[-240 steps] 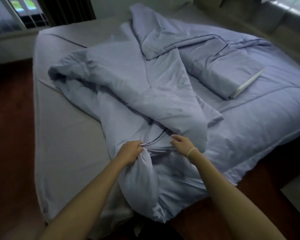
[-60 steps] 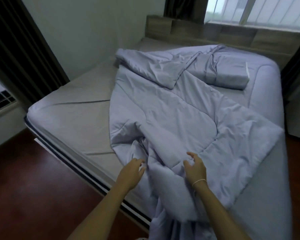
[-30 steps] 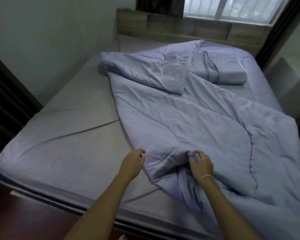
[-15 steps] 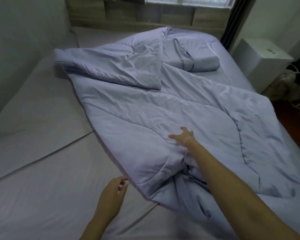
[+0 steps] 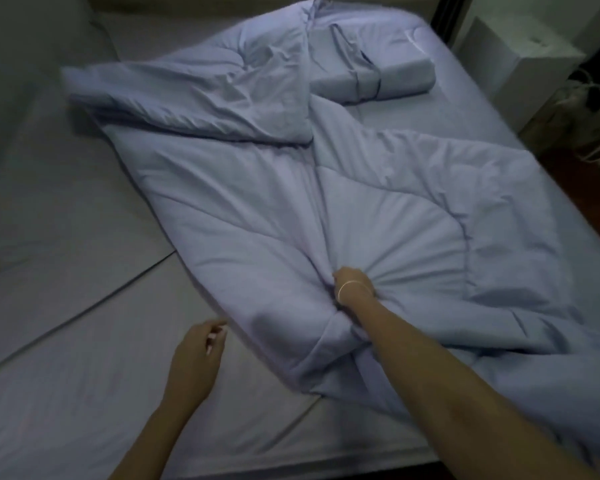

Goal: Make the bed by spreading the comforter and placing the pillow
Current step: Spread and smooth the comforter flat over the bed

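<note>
The comforter (image 5: 326, 188) lies bunched across the right half of the bed (image 5: 66, 271), one corner folded back near the pillow (image 5: 395, 74). The right hand (image 5: 352, 284) is fisted in a gather of its cloth; the left hand (image 5: 196, 358) hovers beside the near edge, fingers loosely curled, holding nothing. It looks soft, puffy and light, best taken by edges or corners.

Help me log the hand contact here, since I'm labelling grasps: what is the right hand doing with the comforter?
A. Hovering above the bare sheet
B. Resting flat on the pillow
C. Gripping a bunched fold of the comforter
C: the right hand is closed in the comforter, with creases radiating from its grip.
</note>
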`<state>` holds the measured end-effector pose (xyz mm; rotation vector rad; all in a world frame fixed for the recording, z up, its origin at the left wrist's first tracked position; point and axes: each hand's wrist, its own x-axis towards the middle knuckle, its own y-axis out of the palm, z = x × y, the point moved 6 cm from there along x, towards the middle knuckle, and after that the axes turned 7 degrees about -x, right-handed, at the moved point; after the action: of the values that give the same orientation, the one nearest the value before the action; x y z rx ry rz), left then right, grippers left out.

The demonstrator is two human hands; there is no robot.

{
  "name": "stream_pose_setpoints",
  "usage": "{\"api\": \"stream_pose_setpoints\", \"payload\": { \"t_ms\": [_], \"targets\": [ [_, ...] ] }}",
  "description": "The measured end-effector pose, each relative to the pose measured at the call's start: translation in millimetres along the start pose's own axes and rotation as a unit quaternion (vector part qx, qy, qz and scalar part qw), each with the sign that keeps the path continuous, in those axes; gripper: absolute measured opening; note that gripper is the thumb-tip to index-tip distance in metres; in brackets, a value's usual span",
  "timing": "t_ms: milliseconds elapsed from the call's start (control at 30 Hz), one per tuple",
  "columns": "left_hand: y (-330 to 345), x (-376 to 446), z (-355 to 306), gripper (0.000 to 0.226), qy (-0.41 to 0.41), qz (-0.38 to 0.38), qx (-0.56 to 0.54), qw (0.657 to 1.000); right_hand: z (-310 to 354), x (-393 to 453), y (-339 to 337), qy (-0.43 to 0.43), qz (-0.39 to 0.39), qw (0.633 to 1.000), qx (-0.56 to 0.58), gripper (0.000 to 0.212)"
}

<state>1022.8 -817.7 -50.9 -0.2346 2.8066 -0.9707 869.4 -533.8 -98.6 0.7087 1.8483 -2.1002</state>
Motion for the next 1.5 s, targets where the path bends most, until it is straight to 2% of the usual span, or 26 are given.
{"api": "stream_pose_setpoints", "payload": {
  "t_ms": [167,300,400,433,500,567,600,633,667,700,800,867,933,1033,1133,1200,1267,1400,1467,1500],
  "targets": [
    [4.9,63.2,-49.7,0.022,0.103,0.025,-0.023,0.994,50.6,-96.0,50.3,-0.032,0.050,0.997,0.053,0.033],
    [27.6,95.5,-76.9,0.025,0.178,0.082,-0.009,0.981,119.5,-176.5,114.6,-0.132,0.145,0.974,0.114,0.036],
    [58.0,104.7,-75.6,0.041,0.221,0.142,0.047,0.964,131.6,-207.4,123.7,-0.167,0.170,0.956,0.172,0.038],
    [70.1,107.5,-71.5,0.048,0.229,0.155,0.073,0.958,121.1,-203.6,116.7,-0.147,0.151,0.959,0.189,0.030],
    [96.7,114.5,-63.1,0.062,0.234,0.172,0.132,0.948,75.8,-180.8,90.1,-0.058,0.041,0.962,0.264,0.025],
    [122.9,126.3,-56.6,0.078,0.229,0.180,0.199,0.936,13.1,-151.8,53.6,0.030,-0.116,0.943,0.310,0.038],
    [136.7,134.1,-52.9,0.085,0.215,0.188,0.235,0.929,-17.8,-132.2,35.7,0.051,-0.195,0.935,0.292,0.047],
    [151.4,141.7,-46.2,0.094,0.200,0.194,0.266,0.923,-46.3,-111.2,20.4,0.066,-0.253,0.929,0.261,0.054],
    [164.5,147.8,-39.3,0.102,0.183,0.198,0.285,0.920,-71.8,-89.2,8.3,0.094,-0.275,0.930,0.227,0.061],
    [173.3,152.1,-33.0,0.110,0.168,0.200,0.291,0.920,-92.5,-65.8,-0.4,0.121,-0.268,0.937,0.188,0.072],
    [203.0,161.0,-11.7,0.116,0.147,0.204,0.267,0.930,-147.5,6.1,6.3,0.193,-0.159,0.958,0.138,0.113],
    [213.1,164.5,-5.5,0.107,0.152,0.200,0.262,0.932,-163.2,35.2,32.0,0.205,-0.111,0.962,0.143,0.125],
    [217.9,167.9,-4.3,0.091,0.160,0.182,0.258,0.935,-166.4,49.4,51.7,0.204,-0.124,0.960,0.148,0.126],
    [220.0,172.5,-8.2,0.062,0.170,0.141,0.227,0.948,-166.7,51.6,48.9,0.199,-0.195,0.946,0.166,0.122],
    [217.8,169.0,-29.3,0.036,0.222,0.120,0.177,0.951,-166.8,42.5,32.5,0.187,-0.243,0.922,0.235,0.112],
    [202.9,158.6,-41.7,0.023,0.225,0.124,0.095,0.962,-151.5,28.1,20.8,0.169,-0.243,0.909,0.294,0.088],
    [172.8,145.4,-50.4,0.016,0.207,0.129,0.023,0.969,-130.3,-0.6,1.9,0.150,-0.287,0.883,0.340,0.055],
    [84.5,109.6,-59.5,0.024,0.171,0.124,-0.045,0.976,-80.8,-72.8,-34.4,0.093,-0.385,0.826,0.401,0.023],
    [36.8,89.9,-59.8,0.043,0.094,0.110,-0.078,0.986,-54.6,-107.0,-53.6,0.055,-0.393,0.804,0.442,0.011],
    [13.0,80.5,-63.9,0.056,0.071,0.101,-0.118,0.985,-42.0,-122.7,-61.4,0.042,-0.387,0.791,0.472,0.016]
  ]
}}
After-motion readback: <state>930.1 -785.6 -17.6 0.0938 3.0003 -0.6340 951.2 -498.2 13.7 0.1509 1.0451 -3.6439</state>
